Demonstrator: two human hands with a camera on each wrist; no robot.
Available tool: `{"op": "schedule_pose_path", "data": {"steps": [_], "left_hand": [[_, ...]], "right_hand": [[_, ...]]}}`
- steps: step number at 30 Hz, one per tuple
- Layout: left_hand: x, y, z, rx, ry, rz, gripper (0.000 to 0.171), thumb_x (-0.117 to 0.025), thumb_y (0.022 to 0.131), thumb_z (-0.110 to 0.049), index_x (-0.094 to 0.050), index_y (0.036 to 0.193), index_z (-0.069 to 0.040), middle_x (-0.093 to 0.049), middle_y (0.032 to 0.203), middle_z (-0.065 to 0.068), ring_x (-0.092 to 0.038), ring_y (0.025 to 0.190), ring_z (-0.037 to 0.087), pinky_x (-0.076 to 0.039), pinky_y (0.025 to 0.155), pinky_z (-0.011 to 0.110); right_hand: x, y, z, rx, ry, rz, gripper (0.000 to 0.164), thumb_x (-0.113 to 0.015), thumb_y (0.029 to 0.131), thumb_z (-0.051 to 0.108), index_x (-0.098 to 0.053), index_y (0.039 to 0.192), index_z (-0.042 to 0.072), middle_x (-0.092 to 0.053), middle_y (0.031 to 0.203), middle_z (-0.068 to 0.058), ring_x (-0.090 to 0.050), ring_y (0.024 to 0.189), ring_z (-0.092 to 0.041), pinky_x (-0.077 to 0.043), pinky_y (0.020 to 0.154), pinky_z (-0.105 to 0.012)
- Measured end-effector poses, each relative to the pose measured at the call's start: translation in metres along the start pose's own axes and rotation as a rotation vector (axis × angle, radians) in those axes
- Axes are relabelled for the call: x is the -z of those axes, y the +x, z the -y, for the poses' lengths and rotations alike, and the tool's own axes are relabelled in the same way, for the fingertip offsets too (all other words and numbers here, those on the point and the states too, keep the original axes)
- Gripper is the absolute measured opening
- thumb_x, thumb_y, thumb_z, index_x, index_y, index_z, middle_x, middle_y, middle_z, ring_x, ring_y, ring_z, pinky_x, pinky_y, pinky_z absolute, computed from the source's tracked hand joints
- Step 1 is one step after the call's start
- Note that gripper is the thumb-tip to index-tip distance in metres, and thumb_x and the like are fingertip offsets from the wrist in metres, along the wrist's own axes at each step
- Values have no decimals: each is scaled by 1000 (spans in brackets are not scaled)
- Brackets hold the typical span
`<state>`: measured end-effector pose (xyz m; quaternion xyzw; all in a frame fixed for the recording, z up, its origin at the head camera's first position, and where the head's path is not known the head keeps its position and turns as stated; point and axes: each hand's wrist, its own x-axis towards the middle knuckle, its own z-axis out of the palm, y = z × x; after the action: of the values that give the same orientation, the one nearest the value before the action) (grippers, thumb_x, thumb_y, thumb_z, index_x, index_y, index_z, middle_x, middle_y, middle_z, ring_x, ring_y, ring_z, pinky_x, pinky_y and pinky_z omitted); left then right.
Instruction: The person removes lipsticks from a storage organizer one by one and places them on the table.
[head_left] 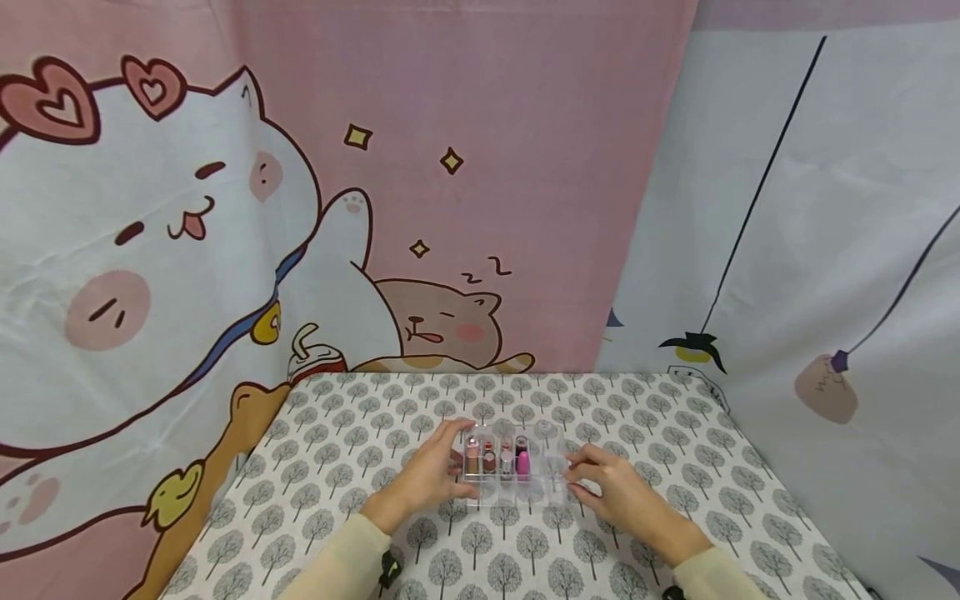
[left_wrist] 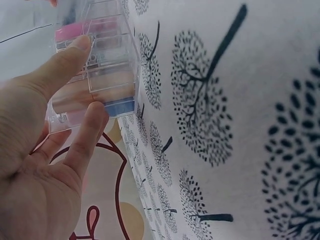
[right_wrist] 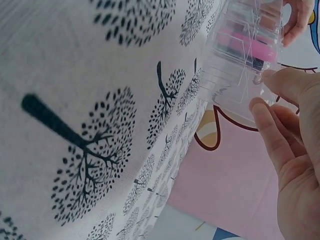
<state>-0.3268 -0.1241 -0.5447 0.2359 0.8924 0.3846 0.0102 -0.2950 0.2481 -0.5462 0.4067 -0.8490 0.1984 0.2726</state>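
Note:
A clear plastic lipstick organizer [head_left: 550, 477] lies on the table in the head view, between the two hands. Several lipsticks stand in its left and middle compartments, among them a bright pink lipstick [head_left: 523, 463]. The right-hand compartments hold nothing that I can make out. My left hand [head_left: 429, 473] grips the organizer's left end, thumb at the near corner and fingers toward the far one. At the opposite end, my right hand [head_left: 617, 490] holds the edge with bent fingertips and thumb. In the right wrist view, the thumb and index tips [right_wrist: 257, 102] meet the clear end wall.
A white tablecloth [head_left: 476, 540] printed with grey trees covers the table. Behind it hangs a pink cloth [head_left: 525, 167] with cartoon animals. A pale cloth [head_left: 795, 250] with drawn hanging lamps runs along the right side.

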Motion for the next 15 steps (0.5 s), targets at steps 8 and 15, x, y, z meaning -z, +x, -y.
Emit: {"op": "schedule_pose_path", "data": {"steps": [8,15], "left_hand": [[0,1,4,4,-68,7,125,-109,78,-20,-37,180,-27,-46,181,10,-76,118,25,-72,98,39],[0,2,4,4,-65,13,124,-108,79,-19,-36,180,-26,-48,179,11,-76,117,22,-72,96,31]], "right_hand": [[-1,-1,2,-41,10,-14,27,-101,85,-2,-89,102,14,-82,121,-7,-83,95,-20,-69,82,-18],[-1,-2,4,-150,51,-10,19,-98,91,4,-89,107,10,-80,126,-8,-82,99,-21,-72,78,-28]]}}
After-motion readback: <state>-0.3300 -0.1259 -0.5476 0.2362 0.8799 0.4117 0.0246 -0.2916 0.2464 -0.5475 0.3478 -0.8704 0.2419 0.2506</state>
